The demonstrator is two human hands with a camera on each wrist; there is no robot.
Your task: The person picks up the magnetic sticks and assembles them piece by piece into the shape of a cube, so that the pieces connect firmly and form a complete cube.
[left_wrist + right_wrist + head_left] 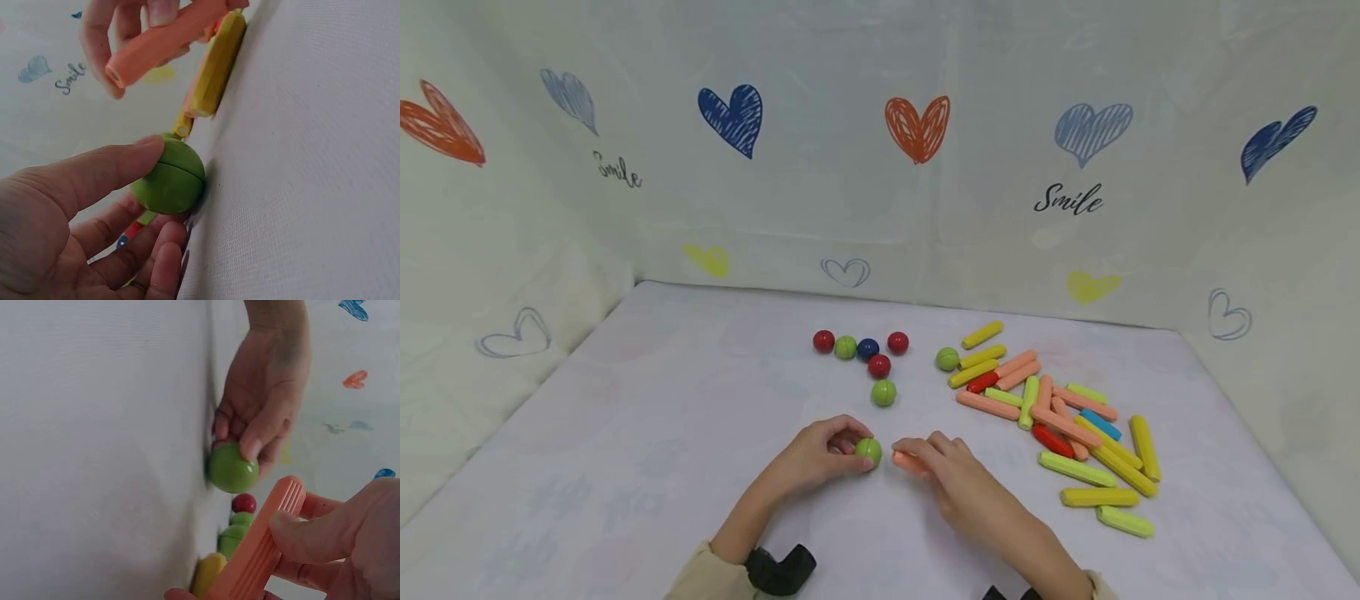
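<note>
My left hand (823, 451) pinches a green ball (172, 178) low at the tabletop, thumb on one side and fingers on the other. A seam line runs round the ball. Close by on the right, my right hand (958, 479) holds a salmon-pink ridged stick (259, 547) between thumb and fingers, above the table. One end of the stick points toward the green ball and shows a small hole in the left wrist view. A short gap separates ball and stick. In the head view the right fingers cover much of the stick.
Beyond the hands lie red balls (879, 366), green balls (883, 392) and a dark blue ball (868, 349). To the right spreads a loose pile of sticks: yellow (1101, 497), salmon (987, 406), lime (1077, 469), red (1052, 440) and blue (1101, 424). A printed cloth (842, 208) hangs behind the table.
</note>
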